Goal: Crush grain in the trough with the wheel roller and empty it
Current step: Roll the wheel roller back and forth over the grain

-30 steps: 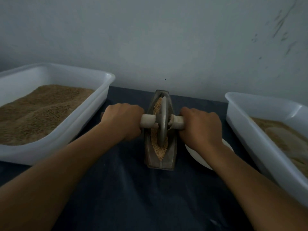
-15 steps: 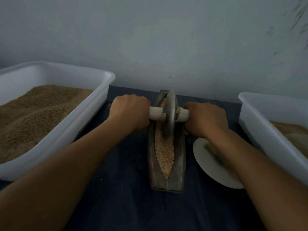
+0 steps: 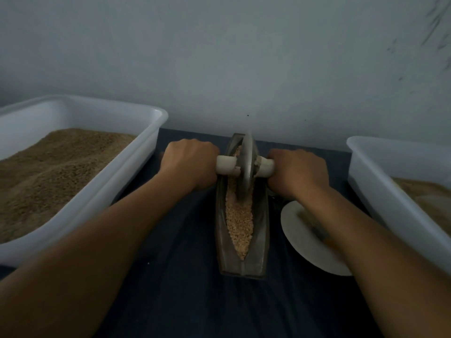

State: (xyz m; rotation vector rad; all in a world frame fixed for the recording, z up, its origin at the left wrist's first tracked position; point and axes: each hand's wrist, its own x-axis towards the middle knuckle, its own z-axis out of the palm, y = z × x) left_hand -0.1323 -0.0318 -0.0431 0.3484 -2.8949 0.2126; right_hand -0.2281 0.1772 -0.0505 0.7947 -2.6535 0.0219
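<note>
A narrow boat-shaped metal trough (image 3: 262, 240) lies lengthwise on the dark cloth in front of me, holding a strip of tan grain (image 3: 239, 220). The wheel roller (image 3: 247, 167), a grey metal disc on a pale cross handle, stands upright in the trough's far half. My left hand (image 3: 189, 164) grips the left end of the handle. My right hand (image 3: 299, 173) grips the right end. Grain under the disc is hidden.
A large white tub (image 3: 102, 191) heaped with brown grain stands at the left. A second white tub (image 3: 380, 189) with paler material stands at the right. A white plate (image 3: 297, 240) lies partly under my right forearm. A grey wall rises just behind the trough.
The roller has travelled from the middle of the trough toward its far end, both hands moving away from me with it. More grain shows in the near half.
</note>
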